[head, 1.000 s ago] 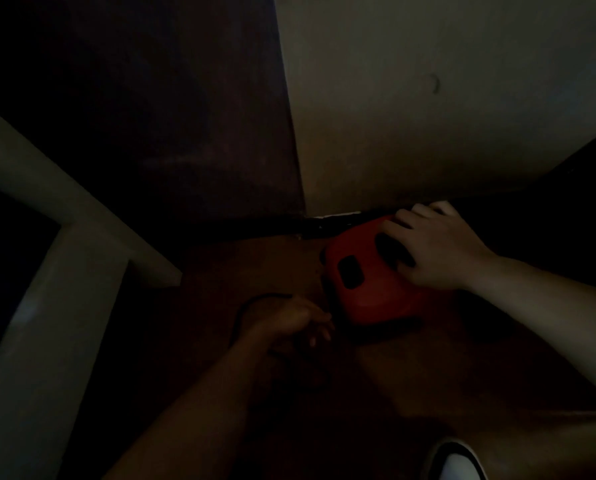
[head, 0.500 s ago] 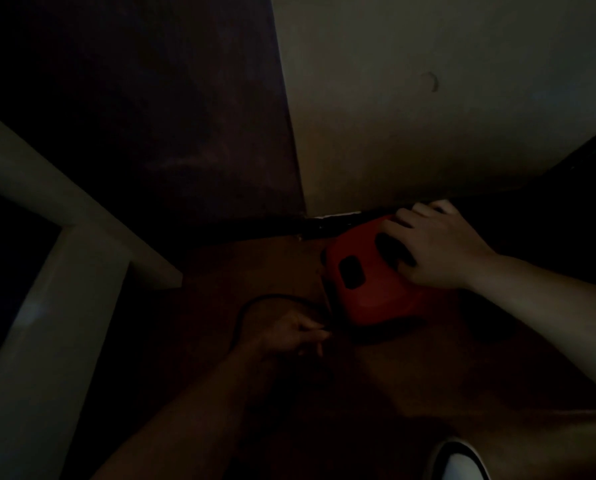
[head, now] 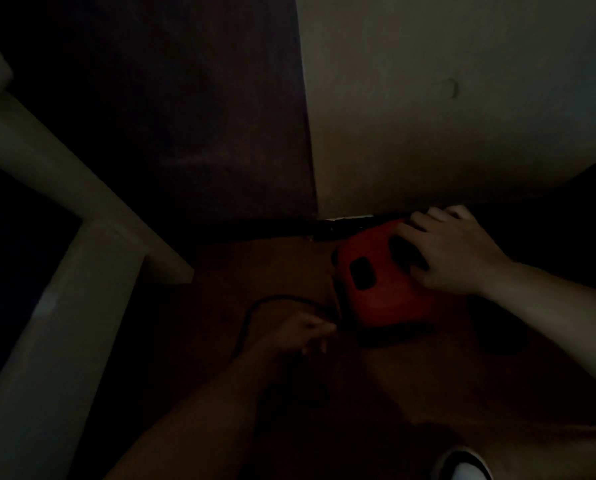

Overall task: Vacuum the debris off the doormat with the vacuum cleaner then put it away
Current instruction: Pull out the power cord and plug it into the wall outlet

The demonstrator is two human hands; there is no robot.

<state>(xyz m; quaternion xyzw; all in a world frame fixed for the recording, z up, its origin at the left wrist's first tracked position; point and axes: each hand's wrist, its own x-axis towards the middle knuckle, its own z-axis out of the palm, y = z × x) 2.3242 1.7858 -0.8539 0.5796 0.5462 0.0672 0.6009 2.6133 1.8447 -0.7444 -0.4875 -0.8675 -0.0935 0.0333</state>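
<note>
We see the red vacuum cleaner sitting on the brown floor, pushed up into the corner where a pale wall behind it meets a dark panel that stands behind and to the left of it. The right hand lies on the vacuum cleaner's top right side. Its fingers are curled over the far upper edge and its thumb is tucked at a dark recess in the casing, so it has a firm hold on the body. A second dark, rounded opening shows on the casing just left of that hand. The left hand is low at the vacuum cleaner's near left corner, fingers loosely bent and the tips pointing toward the casing. A black cord arcs over the floor to the left of the vacuum cleaner and runs in to those fingertips. The light is too dim for us to tell whether the fingers actually pinch the cord or only touch it. Well to the left of the vacuum cleaner, a pale angled frame rises out of the shadow. Nearer to us than the vacuum cleaner, at the bottom edge, the white toe of a shoe shows on the floor.
</note>
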